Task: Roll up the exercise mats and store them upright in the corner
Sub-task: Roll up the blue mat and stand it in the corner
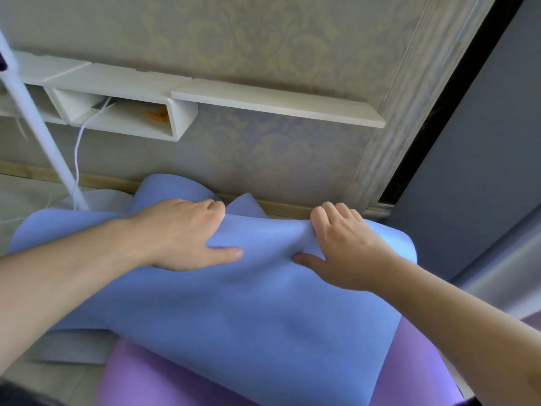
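Note:
A blue exercise mat (234, 312) lies rumpled across the floor, its far end bunched up against the wall. Under it a purple mat (140, 376) lies flat and shows at the bottom left and bottom right. My left hand (181, 235) grips the raised fold of the blue mat, fingers curled over the top and thumb pressed on the near side. My right hand (345, 247) grips the same fold a little to the right in the same way. The fold hides the fingertips of both hands.
A white wall shelf (263, 101) with open cubbies hangs above the mats. A white pole (44, 136) and a white cable (77, 159) run down at the left. A grey door panel (474, 171) and a moulded frame (389, 136) close off the right side. Wooden skirting runs along the wall.

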Demonstrator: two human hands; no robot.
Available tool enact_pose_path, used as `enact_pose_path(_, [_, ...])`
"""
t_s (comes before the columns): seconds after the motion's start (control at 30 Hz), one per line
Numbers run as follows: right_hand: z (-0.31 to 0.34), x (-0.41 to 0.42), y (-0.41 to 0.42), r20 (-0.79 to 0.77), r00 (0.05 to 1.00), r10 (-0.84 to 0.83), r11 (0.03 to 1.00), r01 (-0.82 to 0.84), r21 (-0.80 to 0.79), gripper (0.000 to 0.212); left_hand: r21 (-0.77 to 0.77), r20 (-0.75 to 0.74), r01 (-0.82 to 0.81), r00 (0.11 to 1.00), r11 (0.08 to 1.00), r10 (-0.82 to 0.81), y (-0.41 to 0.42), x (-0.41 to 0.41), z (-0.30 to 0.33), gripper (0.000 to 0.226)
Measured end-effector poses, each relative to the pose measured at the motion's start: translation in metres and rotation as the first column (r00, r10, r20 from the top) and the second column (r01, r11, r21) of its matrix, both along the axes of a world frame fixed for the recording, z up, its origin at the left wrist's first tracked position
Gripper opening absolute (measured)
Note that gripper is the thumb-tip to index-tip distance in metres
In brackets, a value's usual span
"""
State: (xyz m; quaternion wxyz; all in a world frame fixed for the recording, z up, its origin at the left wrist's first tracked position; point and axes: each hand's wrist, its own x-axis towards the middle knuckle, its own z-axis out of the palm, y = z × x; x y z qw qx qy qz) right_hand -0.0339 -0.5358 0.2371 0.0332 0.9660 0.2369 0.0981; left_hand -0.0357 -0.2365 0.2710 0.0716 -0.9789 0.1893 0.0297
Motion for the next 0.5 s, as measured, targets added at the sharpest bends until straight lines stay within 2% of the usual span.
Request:
enact_pose_path(0.2, [-0.004,0.004,0.017,-0.089,0.992,-0.086,0.993,0.093,0.076,0.057,-0.110,0.069,-0.048,0.996,0.993,0.056,0.002,0.011,-0.014,0.055])
enact_pose_path(0.33, [-0.004,-0.001,0.034,-0.171,0.984,-0.056,0.981,0.086,0.174,0.047,-0.116,0.081,-0.051,0.995,0.992,0.060,0.000,0.012,-0.015,0.056])
enact_pose_path(0.43, [-0.012,-0.010,0.054,-0.150,0.989,-0.008,0.965,0.047,0.257,0.041,-0.128,0.055,-0.030,0.998,0.991,0.037,-0.005,0.010,-0.016,0.056])
enact_pose_path(0.5, [-0.017,-0.012,0.062,-0.126,0.992,-0.030,0.964,0.062,0.257,0.036,-0.122,0.037,-0.024,0.999,0.992,0.029,-0.007,0.007,-0.014,0.056])
